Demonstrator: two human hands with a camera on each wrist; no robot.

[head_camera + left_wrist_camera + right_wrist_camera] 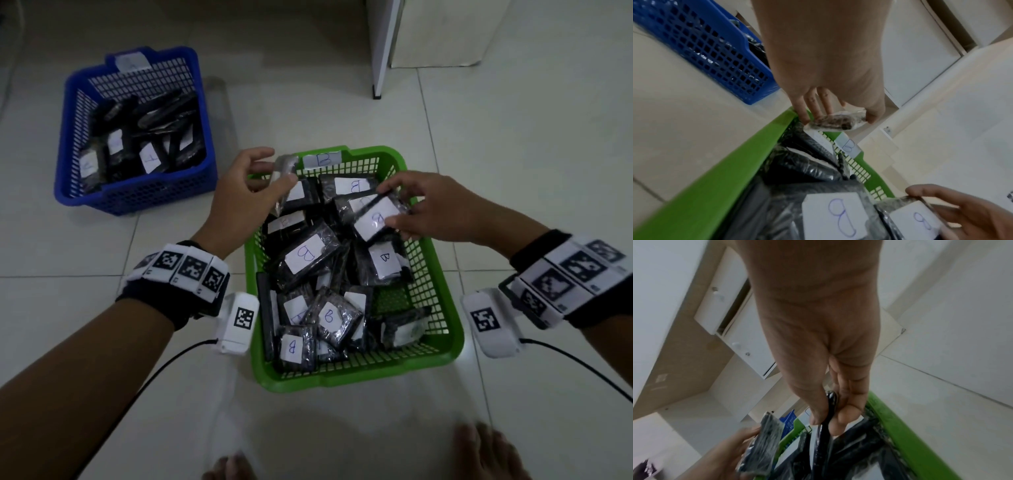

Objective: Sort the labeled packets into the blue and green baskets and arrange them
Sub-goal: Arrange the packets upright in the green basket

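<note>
- Two hands work over the green basket [442, 291], each holding one packet.
- Left hand [239, 202]: its fingers [813, 104] and thumb pinch the top edge of a clear-wrapped dark packet [835, 122], held upright at the basket's 11 o'clock corner, just above the rim.
- Right hand [435, 212]: thumb on one face, fingers [846, 417] on the other, gripping a packet with a white "B" label [376, 217]; it is tilted and raised over the heap at about 1 o'clock inside the basket.
- Below both hands, the green basket is filled with a loose heap of black packets [308, 257], many showing white labels marked "B"; they lie overlapped at mixed angles. A white tag marked "B" [322, 160] sits on the basket's far rim at 12 o'clock.
- Blue basket [137, 195] stands on the tiled floor [513, 154] at 10 o'clock from the green one, well apart from it. It holds black packets [150, 137] leaning in rows, some with white labels, and carries a white tag [132, 63] on its far rim.
- Both wrists wear bands with black-and-white markers [191, 270] and cabled white camera units [236, 322].
- White furniture [428, 34] stands at 1 o'clock, beyond the baskets.
</note>
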